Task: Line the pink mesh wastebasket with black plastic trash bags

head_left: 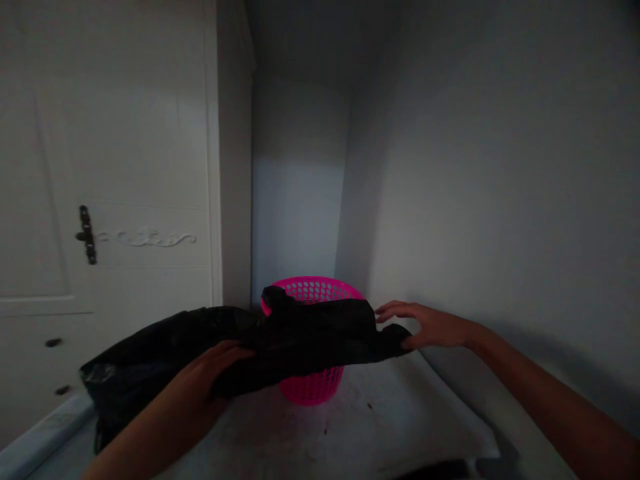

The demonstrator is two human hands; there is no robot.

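Observation:
A limp, matte black cloth item [320, 333] stretches between my two hands in front of the basket. It looks like a garment, but the dim light hides its exact kind. My left hand [210, 367] grips its near left end, thumb beneath and fingers on top. At the other end, my right hand [425, 325] pinches a narrow corner with the thumb, its upper fingers extended. Behind the cloth stands a bright pink perforated plastic basket [313, 390], its front partly covered from view. A shiny black plastic bag [165, 340] lies left, beyond my left forearm.
Under the basket is a pale surface [350, 427] with a few small dark specks. A white wardrobe [150, 147] with a dark handle [87, 235] rises on the left. The grey wall [500, 167] runs close along the right side.

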